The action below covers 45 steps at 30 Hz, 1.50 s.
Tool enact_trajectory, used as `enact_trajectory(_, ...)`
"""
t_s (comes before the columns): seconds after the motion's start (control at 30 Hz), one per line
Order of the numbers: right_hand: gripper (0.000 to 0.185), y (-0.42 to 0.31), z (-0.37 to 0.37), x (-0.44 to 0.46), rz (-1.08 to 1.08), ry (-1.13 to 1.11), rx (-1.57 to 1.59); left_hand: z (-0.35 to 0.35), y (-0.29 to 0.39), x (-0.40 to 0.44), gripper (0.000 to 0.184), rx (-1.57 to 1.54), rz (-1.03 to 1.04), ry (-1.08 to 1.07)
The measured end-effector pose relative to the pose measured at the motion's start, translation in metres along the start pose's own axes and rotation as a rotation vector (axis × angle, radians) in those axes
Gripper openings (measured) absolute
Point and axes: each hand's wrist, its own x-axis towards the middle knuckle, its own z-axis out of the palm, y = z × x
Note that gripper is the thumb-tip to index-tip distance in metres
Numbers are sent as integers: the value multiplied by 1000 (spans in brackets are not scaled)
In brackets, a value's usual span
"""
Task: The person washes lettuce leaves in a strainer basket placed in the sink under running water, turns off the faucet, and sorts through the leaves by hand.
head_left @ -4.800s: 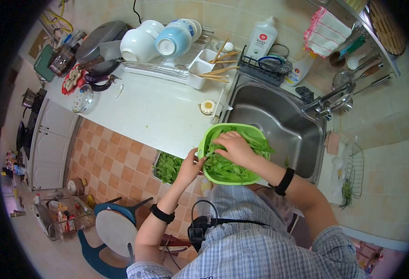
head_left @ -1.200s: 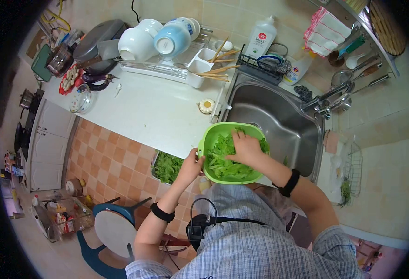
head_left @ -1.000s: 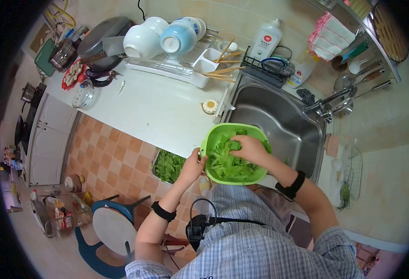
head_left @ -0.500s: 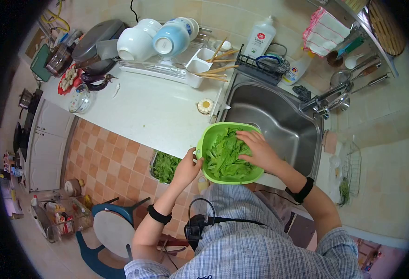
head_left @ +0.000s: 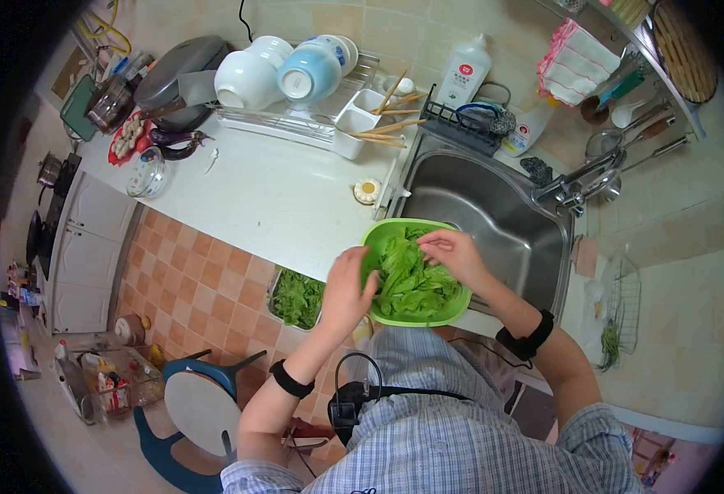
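Torn green lettuce [head_left: 415, 284] fills much of a light green plastic basin [head_left: 463, 306] at the counter's front edge, beside the sink. My right hand [head_left: 457, 257] is over the basin's right side, its bent fingertips pinching the edge of a lettuce leaf. At the left rim, my left hand [head_left: 347, 292] hovers with thumb and fingers apart and nothing in its grasp. Its fingertips partly cover the basin's wall.
A steel sink [head_left: 502, 222] adjoins the basin on the right. More leafy greens lie in a metal tray [head_left: 275, 290] below the counter. Behind are a dish rack [head_left: 284, 128] with bowls and a chopstick holder [head_left: 347, 142]. A chair [head_left: 201, 412] stands lower left.
My left hand has let go of the basin's rim and moved up over its left side. My right hand's spread fingers have drawn together at the lettuce.
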Motion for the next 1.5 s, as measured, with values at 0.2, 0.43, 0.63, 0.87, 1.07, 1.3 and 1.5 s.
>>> enact_trajectory(0.2,21,-8,-1,-9,33,9,234,35,9,15,47,-367,-172,-228)
enact_trajectory(0.43,30,29,-22,-20,-91,13,-714,49,1,22,24,-177,-139,-297)
enact_trajectory(0.63,34,33,-23,-29,-118,8,-629,53,3,14,22,1,-86,-327)
enact_trajectory(0.87,35,-4,-11,-27,-476,50,-984,51,15,8,22,38,-148,-327)
enact_trajectory(1.07,17,23,-20,-5,-481,-87,-940,52,16,7,22,55,-137,-265)
enact_trajectory(1.3,14,24,-9,-7,-369,-175,-1012,52,18,8,18,46,-54,-221)
enact_trajectory(1.5,15,31,-5,-6,14,-212,-509,57,12,4,16,54,-61,-189)
